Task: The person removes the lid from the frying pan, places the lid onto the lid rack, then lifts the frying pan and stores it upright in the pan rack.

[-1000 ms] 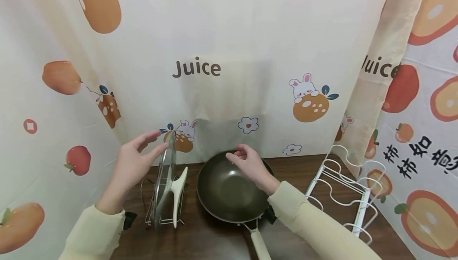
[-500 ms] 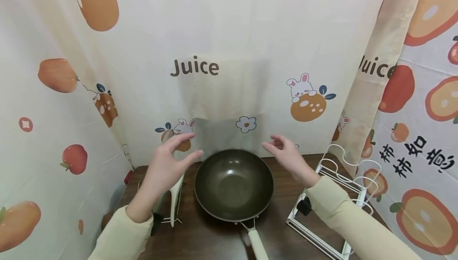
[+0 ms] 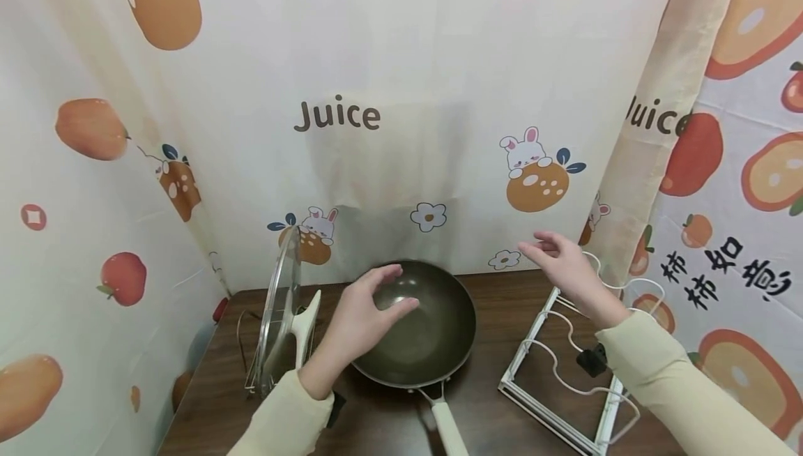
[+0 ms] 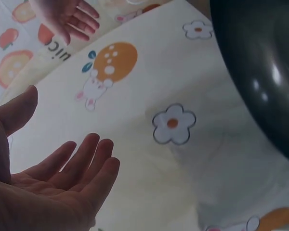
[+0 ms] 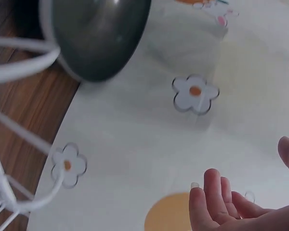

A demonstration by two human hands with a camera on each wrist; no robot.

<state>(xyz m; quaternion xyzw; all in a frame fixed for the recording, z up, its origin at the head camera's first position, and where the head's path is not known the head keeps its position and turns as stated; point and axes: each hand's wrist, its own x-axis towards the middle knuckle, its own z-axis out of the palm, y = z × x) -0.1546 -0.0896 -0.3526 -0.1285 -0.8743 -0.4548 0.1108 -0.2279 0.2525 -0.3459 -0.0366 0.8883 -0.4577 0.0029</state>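
A dark wok (image 3: pixel 433 330) with a cream handle (image 3: pixel 449 428) sits in the middle of the wooden table. My left hand (image 3: pixel 366 313) hovers over the wok's left side, thumb and fingers apart, with nothing between them. To the right, my right hand (image 3: pixel 567 271) is raised above the white wire rack (image 3: pixel 514 362), fingers relaxed and holding nothing. The left wrist view shows the left hand (image 4: pixel 62 178) with loosely bent fingers, apart from the wok (image 4: pixel 265 72). In the right wrist view the right hand (image 5: pixel 236 207) is likewise bare.
Left of the wok, a glass lid (image 3: pixel 279 309) stands upright in a thin wire stand (image 3: pixel 247 365), with a cream Y-shaped piece (image 3: pixel 303 327) against it. Printed cloth (image 3: pixel 401 163) hangs behind and on both sides of the wooden table (image 3: pixel 207 400).
Both hands have moved to the right: the left from beside the lid to over the wok, the right from over the wok to above the white rack. Wok and lid stay put.
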